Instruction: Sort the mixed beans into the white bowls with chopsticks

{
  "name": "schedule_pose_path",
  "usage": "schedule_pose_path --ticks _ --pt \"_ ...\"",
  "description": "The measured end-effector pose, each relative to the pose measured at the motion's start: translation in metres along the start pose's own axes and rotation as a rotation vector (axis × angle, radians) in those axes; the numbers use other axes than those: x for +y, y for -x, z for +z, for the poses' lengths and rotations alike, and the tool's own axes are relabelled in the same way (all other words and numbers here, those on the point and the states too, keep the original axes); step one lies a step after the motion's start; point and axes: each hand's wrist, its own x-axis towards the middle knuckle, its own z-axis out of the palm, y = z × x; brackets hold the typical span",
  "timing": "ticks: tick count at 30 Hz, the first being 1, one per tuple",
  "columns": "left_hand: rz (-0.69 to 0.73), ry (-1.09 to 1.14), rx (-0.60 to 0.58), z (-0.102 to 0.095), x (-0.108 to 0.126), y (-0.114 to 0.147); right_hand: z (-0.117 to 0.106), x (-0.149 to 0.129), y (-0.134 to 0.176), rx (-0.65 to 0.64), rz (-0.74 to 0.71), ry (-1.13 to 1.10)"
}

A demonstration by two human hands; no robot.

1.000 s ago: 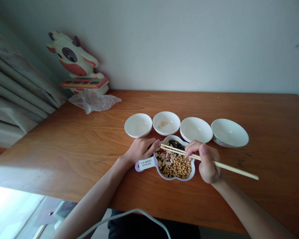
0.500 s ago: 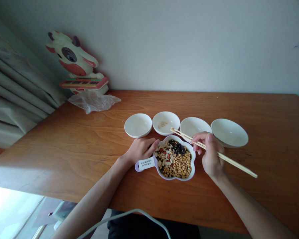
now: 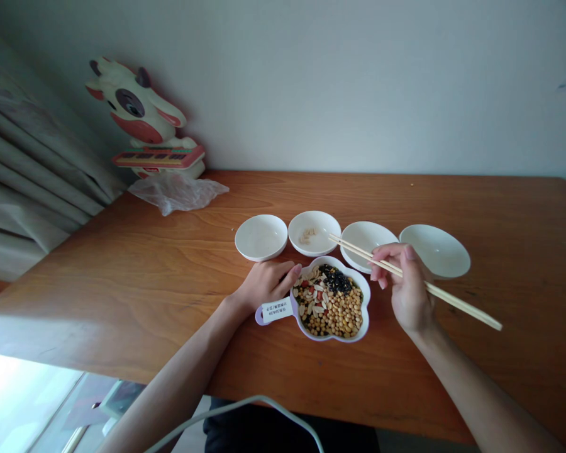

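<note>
My left hand [image 3: 268,283] is at the left rim of a white and lilac flower-shaped bowl [image 3: 368,301], thumb pressed on the edge. Inside the bowl are yellow soybeans [image 3: 342,314], pale peanut halves [image 3: 306,292] and black beans [image 3: 336,281]. My right hand [image 3: 408,289] grips a pair of wooden chopsticks [image 3: 457,304]. Their tips hover at the right rim of a white bowl [image 3: 314,250] holding a few peanut pieces [image 3: 306,236]; nothing shows between them.
Other white bowls stand in the same row: one on the left [image 3: 261,254], one right of the peanut bowl [image 3: 363,231], one at far right [image 3: 434,251]. A cow toy [image 3: 146,119] and a clear plastic bag [image 3: 179,194] sit at the back left. A cable [image 3: 264,401] crosses below.
My right hand and the chopsticks have moved right and slightly up, away from the peanut bowl's middle. More peanut pieces show in that bowl. My left hand has stayed still.
</note>
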Motion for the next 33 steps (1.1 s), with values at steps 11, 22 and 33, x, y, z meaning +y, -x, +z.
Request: schedule_pose_path --ticks 11,22,33 --pt "0.0 -0.023 -0.008 0.0 0.001 0.0 -0.015 -0.009 -0.001 -0.466 0.144 0.116" --pt "-0.012 -0.001 -0.013 -0.002 0.002 0.0 -0.016 -0.01 0.003 -0.591 0.161 0.187" --pt "-0.012 0.013 -0.019 -0.002 0.003 0.0 -0.019 -0.015 0.001 -0.592 0.23 0.133"
